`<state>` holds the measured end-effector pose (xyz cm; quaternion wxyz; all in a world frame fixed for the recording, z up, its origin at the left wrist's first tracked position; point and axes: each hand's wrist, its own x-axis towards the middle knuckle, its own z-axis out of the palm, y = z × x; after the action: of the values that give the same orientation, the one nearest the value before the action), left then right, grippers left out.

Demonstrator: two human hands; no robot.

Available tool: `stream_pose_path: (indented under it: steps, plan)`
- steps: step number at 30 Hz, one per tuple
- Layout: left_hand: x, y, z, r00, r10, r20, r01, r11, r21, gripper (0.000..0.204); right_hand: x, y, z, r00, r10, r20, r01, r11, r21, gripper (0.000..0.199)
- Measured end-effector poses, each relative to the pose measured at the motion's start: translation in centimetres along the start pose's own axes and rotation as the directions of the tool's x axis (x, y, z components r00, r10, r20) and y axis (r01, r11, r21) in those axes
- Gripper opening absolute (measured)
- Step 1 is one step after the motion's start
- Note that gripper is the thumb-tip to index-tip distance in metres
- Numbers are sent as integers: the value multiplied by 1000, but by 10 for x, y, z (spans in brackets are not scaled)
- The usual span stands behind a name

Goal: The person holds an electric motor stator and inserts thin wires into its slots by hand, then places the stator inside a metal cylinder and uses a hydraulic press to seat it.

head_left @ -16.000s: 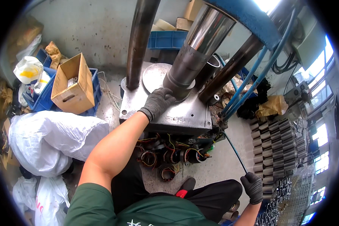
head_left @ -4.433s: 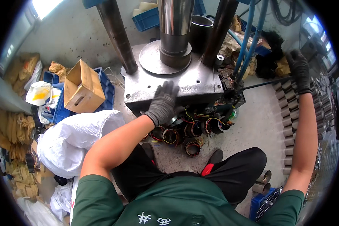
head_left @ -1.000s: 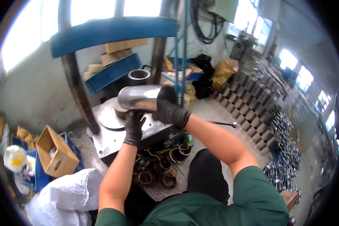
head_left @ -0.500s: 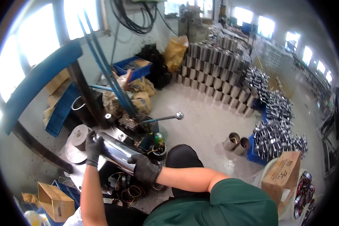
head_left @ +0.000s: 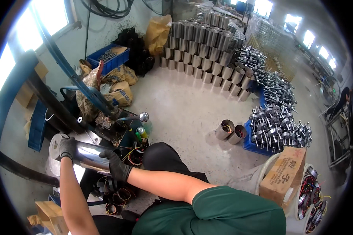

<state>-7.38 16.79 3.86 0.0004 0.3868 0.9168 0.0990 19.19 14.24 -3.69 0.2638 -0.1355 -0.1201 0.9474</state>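
Between my two gloved hands lies a shiny metal cylinder (head_left: 91,155), nearly level and slanting down slightly to the right. My left hand (head_left: 68,148), in a dark glove, is closed around its left end. That end is beside a round stepped metal block (head_left: 54,152) on the press table; the glove hides whether they touch. Toward the cylinder's other end, my right hand (head_left: 118,165) is wrapped around the tube, also in a dark glove. Below it sit several wire-wound motor coils (head_left: 123,194).
A blue-framed press (head_left: 53,43) with a ball-ended lever (head_left: 143,116) stands at the left. Stacked metal cylinders (head_left: 200,51) fill the back. Two tubes (head_left: 225,130) with wires inside stand on the floor. Shafted rotors (head_left: 278,127) and a cardboard box (head_left: 283,174) are at right.
The whole view has swung, so the surroundings sit further left and higher. Both hands still hold the cylinder, which now lies more level beside the round block.
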Motion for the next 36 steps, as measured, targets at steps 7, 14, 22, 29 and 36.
stream_pose_path:
  steps: [7,14,22,29,36]
  plan:
    - [-38,30,-28,940,115,-322,-35,969,243,35,-5,6,13,965,93,-245,-65,991,120,28]
    - [9,-16,7,996,-62,-61,55,992,-116,56,-45,4,7,994,4,-113,5,997,83,59]
    - [5,-22,3,984,136,-112,-112,974,196,52,-114,-52,25,998,54,35,-52,997,-63,62]
    - [11,-36,29,890,287,-354,-304,953,7,41,-78,-220,-24,927,-88,-364,-155,795,-587,34]
    - [17,-33,13,991,-84,-107,82,996,-24,68,-114,-298,-234,761,-512,-399,-205,393,-896,32]
